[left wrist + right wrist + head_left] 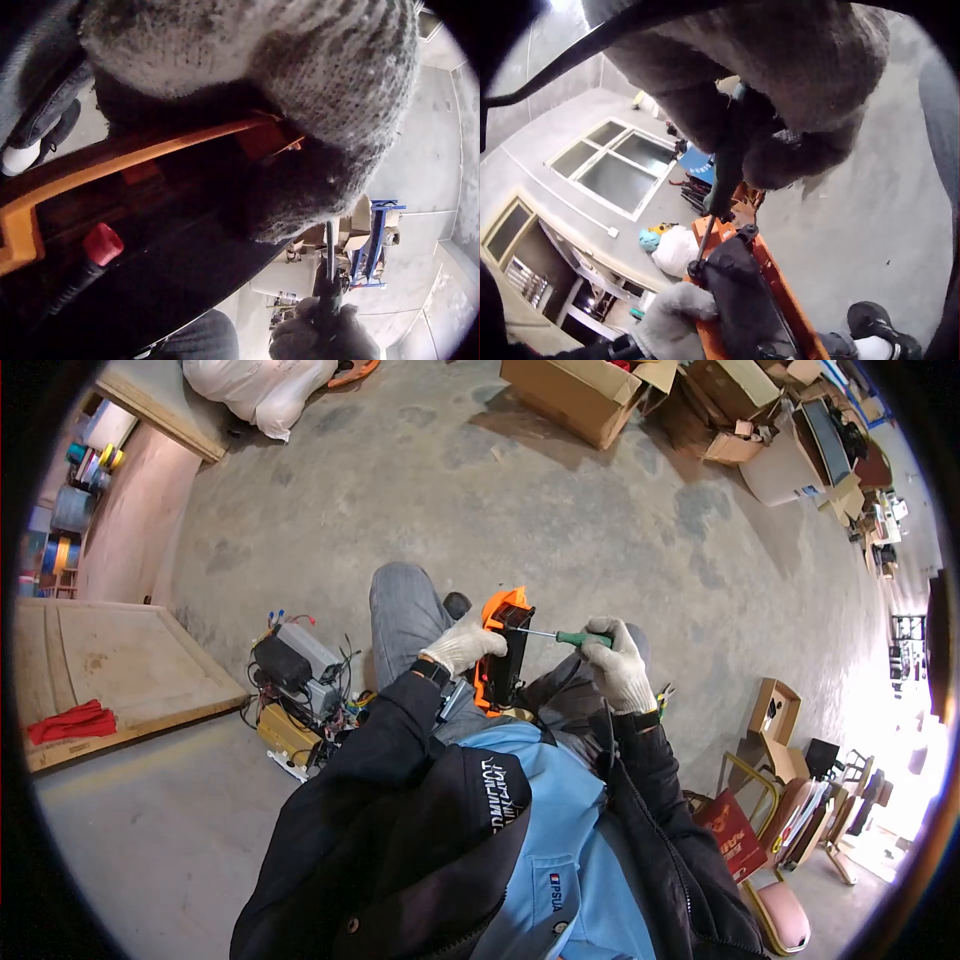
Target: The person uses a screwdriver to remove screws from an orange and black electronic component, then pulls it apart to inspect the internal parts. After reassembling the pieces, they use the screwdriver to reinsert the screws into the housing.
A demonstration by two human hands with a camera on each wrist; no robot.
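Gloved, my left hand [462, 647] clasps the orange-and-black casing [503, 660] upright on my lap to steady it, while my right hand [618, 665] clenches the green screwdriver [562, 637], tip set into its upper edge.

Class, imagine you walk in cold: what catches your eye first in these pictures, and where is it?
First, the orange and black device standing on the seated person's lap, mid-frame, gripped by the gloved left hand. Next, the green-handled screwdriver held by the right hand, its tip against the device's upper part. To the left, a tangle of electronics and wires sits on the concrete floor.
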